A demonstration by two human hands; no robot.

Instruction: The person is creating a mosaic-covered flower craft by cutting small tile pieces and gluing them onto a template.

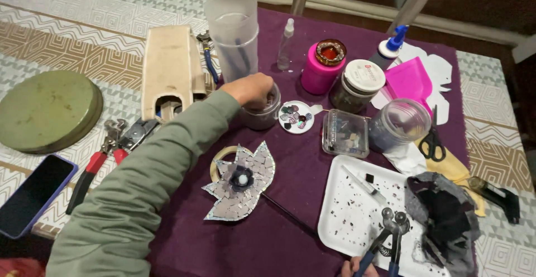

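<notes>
Directly under the left hand (248, 89) sat the small jar (261, 115), fingers dipped inside; right hand (357, 267) clenched the nippers (385, 235).

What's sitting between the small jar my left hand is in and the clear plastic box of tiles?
In the head view, a small round white dish of coloured glass gems lies between the small jar and the clear plastic box.

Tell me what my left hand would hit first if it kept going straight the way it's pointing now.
Your left hand reaches up and to the right, fingers in a small jar. Straight on, it would probably meet the pink container first, though depth is hard to judge; the slim clear bottle stands slightly left of that line.
</notes>
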